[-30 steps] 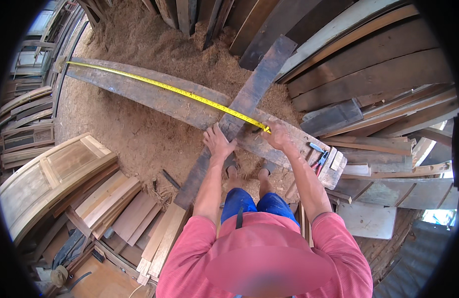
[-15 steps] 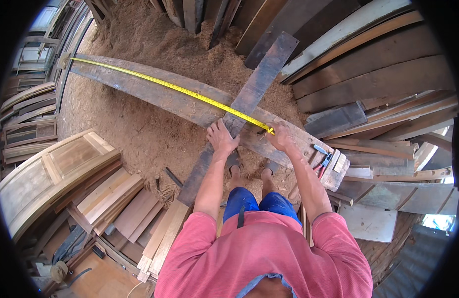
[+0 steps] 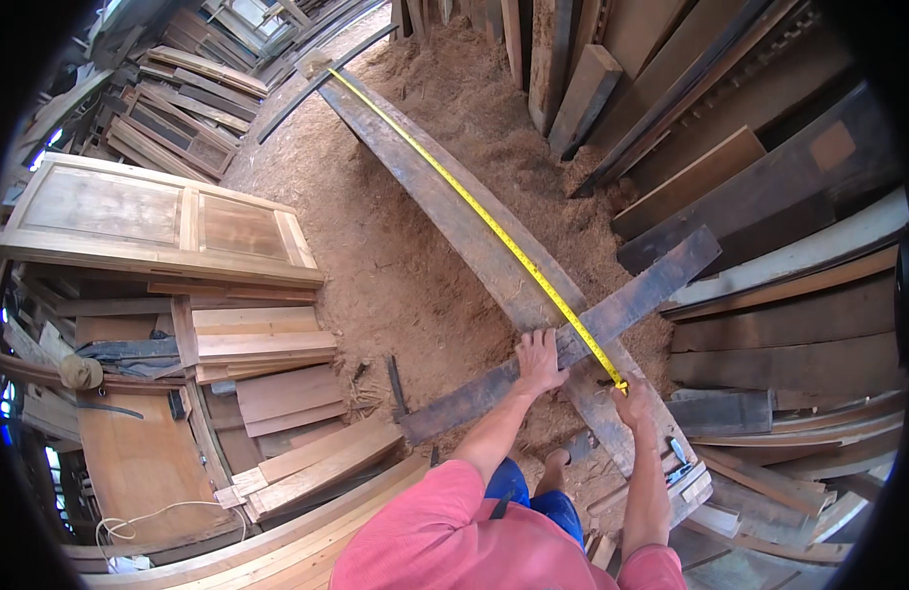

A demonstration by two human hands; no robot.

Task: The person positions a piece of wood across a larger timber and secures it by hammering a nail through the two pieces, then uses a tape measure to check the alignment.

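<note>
A yellow tape measure (image 3: 474,202) runs along a long, weathered plank (image 3: 415,177) from its far end toward me. My right hand (image 3: 636,405) is closed on the near end of the tape, over the near part of the plank. A dark, narrow board (image 3: 651,285) lies crosswise on the plank, and the tape passes over it. My left hand (image 3: 541,362) spans this board left of the tape, fingers bent over its far edge and thumb toward the near edge. What lies inside my right fist is mostly hidden.
Pliers (image 3: 679,472) and a blue-handled tool (image 3: 678,450) lie at the plank's near end. A panelled wooden door (image 3: 179,211) and stacked boards (image 3: 263,339) stand at left. Dark boards (image 3: 789,344) lean at right. Sawdust (image 3: 376,265) covers the floor.
My view has swung, so the plank now slants more steeply and both hands appear lower and farther right. My grip on the tape and the dark board looks the same.
</note>
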